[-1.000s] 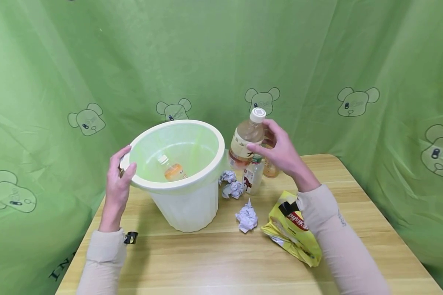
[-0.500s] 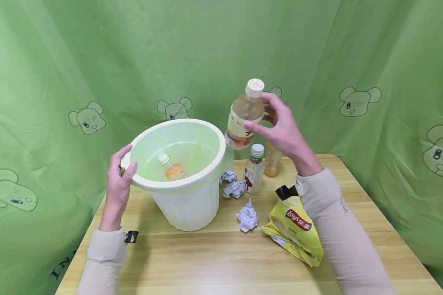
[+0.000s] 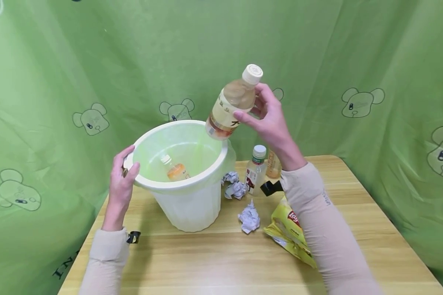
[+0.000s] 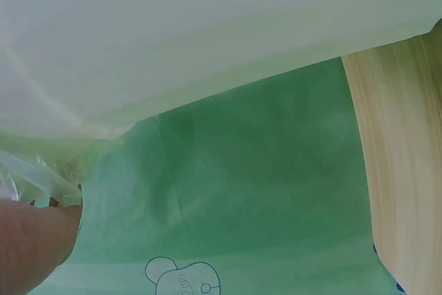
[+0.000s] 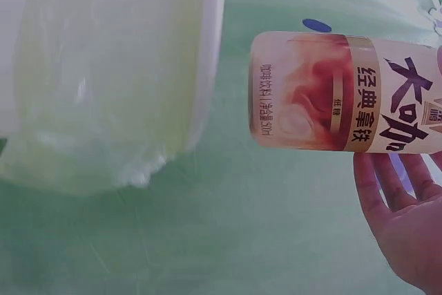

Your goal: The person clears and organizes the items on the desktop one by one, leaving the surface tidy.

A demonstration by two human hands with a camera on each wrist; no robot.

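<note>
While the right hand [image 3: 269,119] grips a big bottle [image 3: 231,104] w/ a white cap and beige label, tilted, its base hanging just over the far rim of the bin [image 3: 181,186], the left hand [image 3: 122,182] pinches the bin's near-left rim, thumb over the edge. Bin is white w/ a pale green bag liner, and a small bottle [image 3: 174,169] of orange drink lies inside at the bottom. Big one looks nearly empty, can't tell exactly. On the table [image 3: 221,262] right of the bin: two upright small bottles [image 3: 255,170], three paper wads [image 3: 248,217], and a yellow chip bag [image 3: 289,233] partly under the right sleeve.
</note>
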